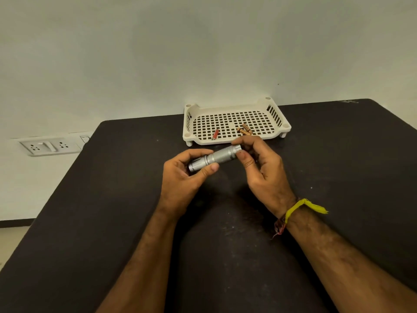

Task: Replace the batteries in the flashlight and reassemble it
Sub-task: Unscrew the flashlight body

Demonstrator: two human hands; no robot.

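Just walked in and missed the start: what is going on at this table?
A person holds a silver flashlight in both hands above a dark table. The left hand grips the head end; the right hand pinches the tail end, as if twisting the cap. Whether the cap is going on or coming off cannot be told. Behind, a white perforated tray holds a red battery and a few copper-coloured batteries.

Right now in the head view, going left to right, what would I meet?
Wall socket → left hand → flashlight → right hand → yellow wrist thread. The tray and batteries sit behind the hands, so I leave them out.
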